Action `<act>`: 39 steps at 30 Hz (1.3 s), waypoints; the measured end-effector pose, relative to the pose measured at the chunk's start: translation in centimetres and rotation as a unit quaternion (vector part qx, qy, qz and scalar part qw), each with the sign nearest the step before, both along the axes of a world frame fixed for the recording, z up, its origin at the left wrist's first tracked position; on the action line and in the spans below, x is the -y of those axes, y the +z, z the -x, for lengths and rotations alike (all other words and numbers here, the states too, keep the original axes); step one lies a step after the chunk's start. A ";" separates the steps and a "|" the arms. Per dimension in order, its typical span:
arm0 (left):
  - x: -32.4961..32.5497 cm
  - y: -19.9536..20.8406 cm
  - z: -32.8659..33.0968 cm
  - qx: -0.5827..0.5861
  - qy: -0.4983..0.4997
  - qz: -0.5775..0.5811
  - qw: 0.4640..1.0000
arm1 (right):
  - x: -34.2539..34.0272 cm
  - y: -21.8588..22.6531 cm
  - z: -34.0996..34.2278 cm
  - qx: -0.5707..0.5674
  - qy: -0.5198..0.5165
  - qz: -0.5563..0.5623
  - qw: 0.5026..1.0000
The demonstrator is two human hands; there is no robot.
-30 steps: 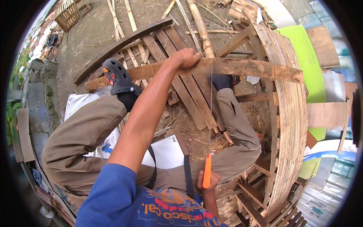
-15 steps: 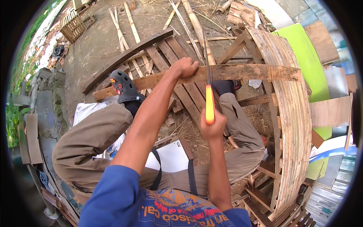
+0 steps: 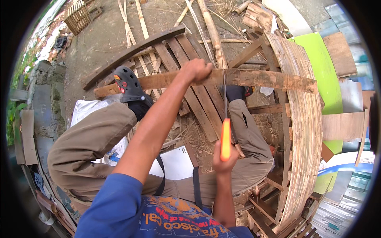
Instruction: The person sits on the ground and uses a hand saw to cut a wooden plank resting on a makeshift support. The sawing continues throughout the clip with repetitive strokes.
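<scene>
My left hand point(image 3: 196, 71) presses down on a long weathered wooden plank point(image 3: 262, 79) that lies across in front of me. My right hand point(image 3: 224, 160) grips the orange handle of a handsaw point(image 3: 225, 137). Its thin blade runs up from the handle and meets the plank just right of my left hand. My left foot in a black clog point(image 3: 126, 84) rests on the plank's left end. My right foot in a dark sock point(image 3: 235, 92) sits under the plank, behind the blade.
A wooden pallet point(image 3: 186, 59) lies beneath the plank on bare ground with bamboo poles point(image 3: 212, 31) and straw. A curved stack of slats point(image 3: 301, 131) rises on the right beside a green board point(image 3: 321, 79). White sacks point(image 3: 89, 113) lie under my left leg.
The saw has swung up from beside my lap, gone forward onto the plank, then drawn back toward me. My left hand has stayed on the plank.
</scene>
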State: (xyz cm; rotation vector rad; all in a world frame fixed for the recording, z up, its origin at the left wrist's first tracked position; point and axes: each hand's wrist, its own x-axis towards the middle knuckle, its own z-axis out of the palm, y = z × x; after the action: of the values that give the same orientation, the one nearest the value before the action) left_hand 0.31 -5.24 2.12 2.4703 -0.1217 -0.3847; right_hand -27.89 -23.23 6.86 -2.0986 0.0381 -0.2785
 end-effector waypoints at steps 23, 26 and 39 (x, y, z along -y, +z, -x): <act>-1.3 -0.7 0.4 0.138 0.103 0.018 0.985 | -1.2 -2.8 -10.7 0.102 0.071 0.000 0.992; -1.0 -0.4 1.1 0.166 0.095 0.032 0.981 | -1.0 -3.0 -10.6 0.109 0.065 0.001 0.992; -0.8 -0.2 3.6 0.164 0.065 0.034 0.984 | -1.1 -1.7 -8.8 0.056 0.059 -0.002 0.997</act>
State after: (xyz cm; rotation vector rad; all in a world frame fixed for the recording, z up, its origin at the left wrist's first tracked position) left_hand -3.25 -4.47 1.95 2.4376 -0.1063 0.0833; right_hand -19.04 -22.16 5.19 -2.0688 -0.1519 -0.3233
